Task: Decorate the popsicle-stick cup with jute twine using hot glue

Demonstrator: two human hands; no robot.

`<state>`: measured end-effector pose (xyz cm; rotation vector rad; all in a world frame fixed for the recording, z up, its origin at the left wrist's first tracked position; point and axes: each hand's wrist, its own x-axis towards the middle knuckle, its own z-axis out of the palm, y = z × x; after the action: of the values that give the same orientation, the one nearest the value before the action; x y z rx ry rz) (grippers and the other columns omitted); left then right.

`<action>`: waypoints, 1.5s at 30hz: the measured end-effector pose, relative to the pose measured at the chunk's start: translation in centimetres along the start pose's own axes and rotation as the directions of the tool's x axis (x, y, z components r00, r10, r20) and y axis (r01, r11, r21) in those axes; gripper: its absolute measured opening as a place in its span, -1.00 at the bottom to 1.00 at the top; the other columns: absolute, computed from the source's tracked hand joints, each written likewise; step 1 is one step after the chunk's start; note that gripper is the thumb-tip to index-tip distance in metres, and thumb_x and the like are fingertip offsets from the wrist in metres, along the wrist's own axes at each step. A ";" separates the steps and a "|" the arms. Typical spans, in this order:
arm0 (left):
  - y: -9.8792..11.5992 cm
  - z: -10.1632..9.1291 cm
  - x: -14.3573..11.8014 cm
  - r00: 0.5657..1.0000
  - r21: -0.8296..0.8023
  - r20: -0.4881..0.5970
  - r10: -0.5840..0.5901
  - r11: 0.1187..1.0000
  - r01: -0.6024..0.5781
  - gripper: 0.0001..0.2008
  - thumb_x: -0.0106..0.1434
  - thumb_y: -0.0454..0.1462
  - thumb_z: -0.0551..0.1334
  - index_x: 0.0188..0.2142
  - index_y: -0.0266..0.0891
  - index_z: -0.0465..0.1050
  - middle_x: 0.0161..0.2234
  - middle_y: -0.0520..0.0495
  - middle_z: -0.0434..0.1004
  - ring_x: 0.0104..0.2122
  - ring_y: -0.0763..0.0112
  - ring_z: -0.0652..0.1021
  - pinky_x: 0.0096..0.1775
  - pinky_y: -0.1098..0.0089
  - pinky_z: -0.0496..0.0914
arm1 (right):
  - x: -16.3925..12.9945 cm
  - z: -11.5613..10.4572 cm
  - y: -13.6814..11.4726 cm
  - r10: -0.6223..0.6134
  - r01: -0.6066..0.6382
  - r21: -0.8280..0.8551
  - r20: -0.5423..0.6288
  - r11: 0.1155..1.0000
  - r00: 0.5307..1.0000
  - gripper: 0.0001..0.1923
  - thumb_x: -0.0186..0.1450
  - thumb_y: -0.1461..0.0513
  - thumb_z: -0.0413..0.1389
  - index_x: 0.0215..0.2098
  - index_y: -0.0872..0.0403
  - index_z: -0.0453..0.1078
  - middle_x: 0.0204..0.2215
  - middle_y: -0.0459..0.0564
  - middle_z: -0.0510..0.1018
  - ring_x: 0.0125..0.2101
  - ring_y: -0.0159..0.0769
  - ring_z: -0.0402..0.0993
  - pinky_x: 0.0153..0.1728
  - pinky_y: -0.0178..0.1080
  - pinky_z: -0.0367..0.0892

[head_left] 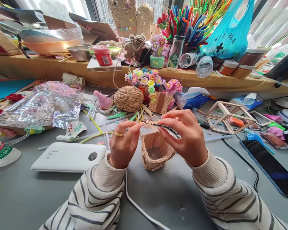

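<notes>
Both my hands are raised above a small basket [145,159] with wooden walls and braided twine around its rim and corners. My right hand [190,137] pinches a slim black tool with a pale speckled pattern [170,129], its narrow end pointing at my left fingertips. It resembles tweezers, but its full shape is hidden by the fingers. My left hand [124,142], with a ring on one finger, has thumb and forefinger pressed together. Whatever they hold is too small to make out. The basket stands upright on the grey table [158,198], between and beyond my wrists.
A white power bank [69,156] lies left, with a white cable [144,210] crossing the front. At right are a phone [271,166] and a wooden stick frame [230,118]. Behind sit a twine ball [128,99], craft sticks [160,103] and yarn flowers [146,78].
</notes>
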<state>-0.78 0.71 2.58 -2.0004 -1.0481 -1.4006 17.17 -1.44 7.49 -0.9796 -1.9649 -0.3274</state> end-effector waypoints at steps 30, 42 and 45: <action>0.3 0.1 -0.2 0.999 -0.032 0.022 0.035 0.999 -0.034 -0.75 0.11 -0.47 0.24 -0.20 -0.22 0.41 -0.35 -0.06 0.48 -0.35 0.42 0.52 -0.22 0.43 0.42 | -0.2 0.5 0.1 -0.033 0.025 -0.114 -0.072 0.993 0.997 -0.87 0.17 0.33 0.13 -0.29 0.13 0.46 -0.26 0.10 0.52 -0.23 -0.21 0.36 -0.24 -0.17 0.42; 0.3 0.2 -0.1 0.998 -0.023 0.006 0.056 0.998 -0.055 -0.74 0.07 -0.50 0.26 -0.23 -0.26 0.42 -0.37 -0.07 0.48 -0.38 0.41 0.51 -0.26 0.42 0.44 | -0.2 0.5 0.1 -0.049 0.028 -0.177 -0.118 0.984 0.992 -0.90 0.14 0.30 0.18 -0.34 0.14 0.48 -0.27 0.08 0.54 -0.28 -0.23 0.38 -0.23 -0.16 0.42; 0.4 0.2 -0.1 0.998 -0.020 0.008 0.062 0.998 -0.062 -0.75 0.08 -0.49 0.26 -0.23 -0.26 0.42 -0.37 -0.07 0.49 -0.38 0.41 0.52 -0.26 0.42 0.44 | -0.2 0.5 0.0 -0.058 0.038 -0.177 -0.113 0.983 0.992 -0.93 0.14 0.30 0.18 -0.37 0.13 0.47 -0.27 0.07 0.54 -0.28 -0.24 0.38 -0.24 -0.17 0.42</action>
<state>-0.37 0.57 2.47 -2.0374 -0.9711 -1.3766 16.97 -1.27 7.08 -1.0010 -1.8775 -0.5810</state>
